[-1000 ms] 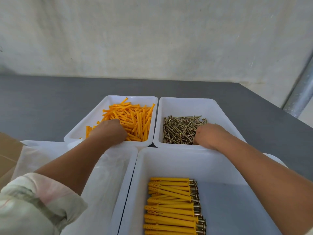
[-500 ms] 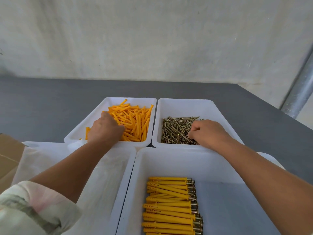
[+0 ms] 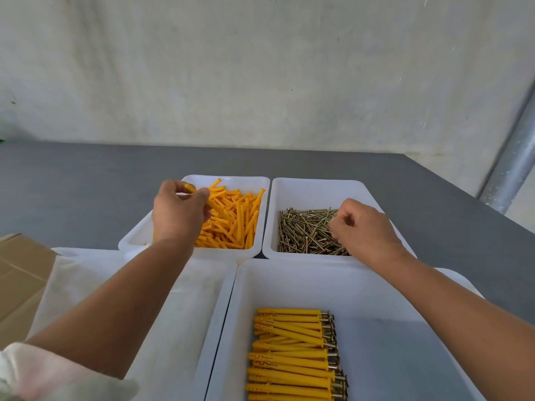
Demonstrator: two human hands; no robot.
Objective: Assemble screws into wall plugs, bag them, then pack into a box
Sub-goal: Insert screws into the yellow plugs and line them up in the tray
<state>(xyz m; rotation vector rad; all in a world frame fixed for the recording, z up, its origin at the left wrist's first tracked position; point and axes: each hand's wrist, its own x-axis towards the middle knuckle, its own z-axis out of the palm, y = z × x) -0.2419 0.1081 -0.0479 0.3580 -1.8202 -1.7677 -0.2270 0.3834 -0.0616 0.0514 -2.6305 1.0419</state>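
Note:
Two white trays stand side by side at the back. The left tray (image 3: 262, 215) holds loose orange wall plugs (image 3: 236, 221); the right tray (image 3: 318, 192) holds a heap of brass screws (image 3: 304, 233). My left hand (image 3: 176, 215) is raised over the plug tray and pinches one orange wall plug (image 3: 191, 189) between thumb and fingers. My right hand (image 3: 364, 227) has curled fingers down in the screw heap; whether it pinches a screw is hidden. A nearer white tray (image 3: 289, 285) holds several assembled plugs with screws (image 3: 292, 357), laid in a row.
A white tray (image 3: 202, 299) lined with clear plastic lies at the near left under my left forearm. A brown cardboard box (image 3: 20, 273) sits at the left edge. The grey table (image 3: 86, 183) meets a pale wall behind; a metal pipe (image 3: 512, 169) runs at the right.
My left hand has lifted out of the plug heap with one orange plug pinched. My right hand has shifted slightly left within the screw heap, fingers still curled.

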